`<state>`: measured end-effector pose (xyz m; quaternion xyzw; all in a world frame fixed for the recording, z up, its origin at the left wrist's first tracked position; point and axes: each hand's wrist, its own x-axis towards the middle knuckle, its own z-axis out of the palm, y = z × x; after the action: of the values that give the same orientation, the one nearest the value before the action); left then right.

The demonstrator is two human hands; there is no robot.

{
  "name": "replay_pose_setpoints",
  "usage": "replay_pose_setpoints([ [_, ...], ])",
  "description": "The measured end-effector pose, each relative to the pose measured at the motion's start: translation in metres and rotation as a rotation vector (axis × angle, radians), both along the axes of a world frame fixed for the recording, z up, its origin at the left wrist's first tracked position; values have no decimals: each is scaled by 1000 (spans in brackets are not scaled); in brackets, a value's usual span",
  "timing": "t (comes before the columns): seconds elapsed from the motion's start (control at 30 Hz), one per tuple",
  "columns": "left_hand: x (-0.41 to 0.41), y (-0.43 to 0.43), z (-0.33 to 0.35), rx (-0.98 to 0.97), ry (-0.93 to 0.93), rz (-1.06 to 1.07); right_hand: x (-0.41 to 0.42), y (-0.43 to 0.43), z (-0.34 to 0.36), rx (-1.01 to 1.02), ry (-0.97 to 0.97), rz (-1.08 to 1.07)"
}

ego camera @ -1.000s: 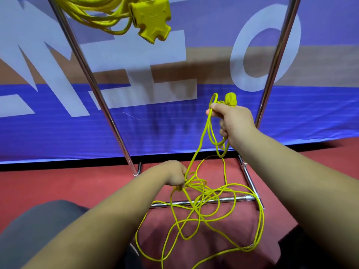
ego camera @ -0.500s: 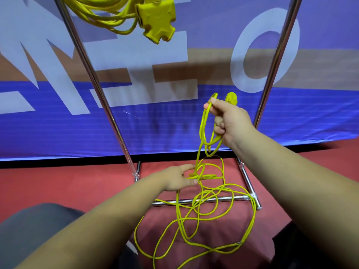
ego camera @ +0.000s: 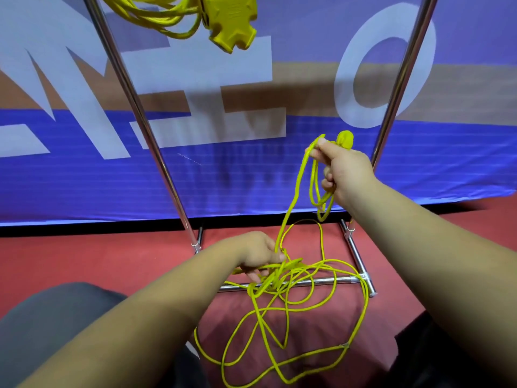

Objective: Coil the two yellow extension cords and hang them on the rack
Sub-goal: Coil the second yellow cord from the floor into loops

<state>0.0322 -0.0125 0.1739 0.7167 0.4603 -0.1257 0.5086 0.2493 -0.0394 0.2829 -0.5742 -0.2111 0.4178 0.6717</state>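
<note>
So one cord is dealt with and I'm partway into the other. The hung cord (ego camera: 156, 12) sits coiled at the top of the rack (ego camera: 131, 107), its chunky socket block (ego camera: 232, 21) dangling below the loops. The loose cord (ego camera: 282, 329) lies mostly in a tangled sprawl on the red floor (ego camera: 98, 261), draped over the rack's bottom bar (ego camera: 321, 282).

My right hand (ego camera: 347, 175) is raised in front of the blue banner (ego camera: 251, 163), fingers (ego camera: 326, 152) curled tight round a couple of short loops, with the plug (ego camera: 345, 139) poking out above the knuckles. My left hand (ego camera: 257, 256) is low, near the floor, fingers (ego camera: 275, 257) closed round the cord where it leaves the tangle. One strand runs from there up to the right hand.

I judge this as the early part of coiling the second cord: only a few small turns gathered, most of its length on the floor.

The next move calls for the left hand to draw a fresh length free and bring it up to the right hand as another loop. The worry is the knot of crossings just by the left hand and over the bar. Pulling hard could cinch it or snag on the rack, so I would feed slack gently and shake the crossings loose.
</note>
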Motion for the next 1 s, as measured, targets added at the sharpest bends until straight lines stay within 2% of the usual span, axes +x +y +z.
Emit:
replay_pose_setpoints([
  [0.13,-2,16,13,-15,-131,213,4,-1,-14,-234,-329,79],
  [0.3,2,27,39,-24,-341,466,-17,-6,-48,-506,-420,309],
  [0.37,5,29,47,-64,-401,537,-28,-12,-57,-527,-402,379],
  [0.5,12,29,61,-110,-490,577,-44,-23,-57,-508,-520,416],
  [0.67,12,30,77,-116,-538,558,-39,-22,-52,-433,-340,404],
  [0.8,9,33,87,-129,-557,488,-35,-21,-43,-454,-217,419],
  [1.0,15,28,88,-64,-553,432,-36,-14,-33,-496,-197,412],
])
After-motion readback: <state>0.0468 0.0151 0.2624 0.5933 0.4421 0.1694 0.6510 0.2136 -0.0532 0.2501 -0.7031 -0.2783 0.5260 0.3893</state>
